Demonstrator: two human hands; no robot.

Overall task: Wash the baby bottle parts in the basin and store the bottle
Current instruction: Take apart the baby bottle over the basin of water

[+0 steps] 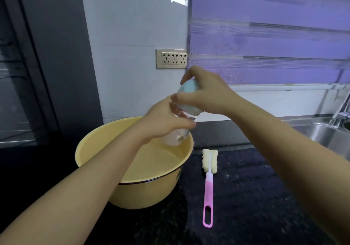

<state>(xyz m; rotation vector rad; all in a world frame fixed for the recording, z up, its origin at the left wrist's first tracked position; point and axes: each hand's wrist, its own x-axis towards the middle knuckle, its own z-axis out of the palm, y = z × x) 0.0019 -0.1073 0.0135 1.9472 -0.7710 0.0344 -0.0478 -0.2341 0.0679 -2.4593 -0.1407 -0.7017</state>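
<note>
Head camera shows you holding the clear plastic baby bottle (176, 137) tilted above the far right rim of the round yellow enamel basin (147, 193), which holds water. Your left hand (164, 123) curls round the bottle's body. Your right hand (208, 95) has its fingers wrapped over the pale blue cap (189, 91) at the bottle's upper end. Just right of the basin, the pink-handled sponge bottle brush (208, 186) lies untouched on the dark speckled countertop (255, 197). Farther right of the basin sits a steel sink (325, 134). Behind the basin is a triple wall socket (171, 58).

home kitchen | steel sink (329, 134) with faucet (341, 112), dark countertop (255, 197), wall sockets (171, 58)
</note>
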